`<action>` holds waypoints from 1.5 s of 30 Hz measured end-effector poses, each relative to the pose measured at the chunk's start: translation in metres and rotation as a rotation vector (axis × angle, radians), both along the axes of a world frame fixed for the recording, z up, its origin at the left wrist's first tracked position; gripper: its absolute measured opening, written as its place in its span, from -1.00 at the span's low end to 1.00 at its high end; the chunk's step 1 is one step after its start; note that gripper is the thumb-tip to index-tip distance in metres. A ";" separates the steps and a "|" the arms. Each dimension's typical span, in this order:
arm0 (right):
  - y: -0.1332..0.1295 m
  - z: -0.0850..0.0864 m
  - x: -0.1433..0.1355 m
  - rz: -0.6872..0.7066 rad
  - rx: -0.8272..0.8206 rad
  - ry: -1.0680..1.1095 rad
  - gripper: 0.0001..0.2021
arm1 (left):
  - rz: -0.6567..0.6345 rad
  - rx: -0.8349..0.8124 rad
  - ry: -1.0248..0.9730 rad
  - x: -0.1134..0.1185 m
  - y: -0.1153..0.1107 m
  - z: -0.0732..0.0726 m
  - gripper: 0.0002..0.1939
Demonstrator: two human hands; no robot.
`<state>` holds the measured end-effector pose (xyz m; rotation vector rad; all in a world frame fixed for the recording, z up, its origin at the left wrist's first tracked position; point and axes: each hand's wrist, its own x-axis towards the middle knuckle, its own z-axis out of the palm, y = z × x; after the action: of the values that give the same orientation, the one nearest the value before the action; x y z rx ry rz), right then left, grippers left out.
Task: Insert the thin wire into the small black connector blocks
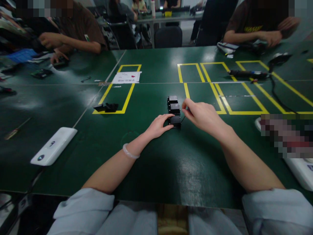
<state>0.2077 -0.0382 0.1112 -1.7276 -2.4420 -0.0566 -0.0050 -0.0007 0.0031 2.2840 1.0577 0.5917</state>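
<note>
Three small black blocks stand in a row on the green table near the middle of the head view. My left hand [159, 126] grips the nearest black block [175, 121] from its left side, thumb and fingers at its edges. The middle black block [174, 107] and the far black block [173, 99] sit just beyond it. Right of the row, my right hand [195, 112] is closed in a pinch; a thin dark piece shows between its fingertips and the nearest block, too small to identify.
On the green table [146, 176] lie a white device [54, 147] at left, a black part [106, 107], a paper sheet [126, 77], a screwdriver [16, 132] and a dark tool [249, 74] with a cable. Yellow tape outlines cross the far side, where people sit.
</note>
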 end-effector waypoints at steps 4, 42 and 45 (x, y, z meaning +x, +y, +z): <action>-0.002 0.001 0.000 0.015 -0.003 0.028 -0.74 | -0.006 0.007 -0.006 0.000 0.000 -0.001 -0.51; -0.005 0.005 -0.002 -0.009 -0.027 0.010 -0.66 | -0.010 0.003 0.006 -0.001 0.002 -0.002 -0.51; -0.004 0.005 -0.003 -0.054 -0.041 -0.035 -0.61 | -0.013 0.008 0.001 -0.002 0.002 -0.003 -0.51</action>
<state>0.2048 -0.0421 0.1166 -1.8252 -2.4377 -0.0436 -0.0068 0.0015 -0.0003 2.2967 1.0422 0.5912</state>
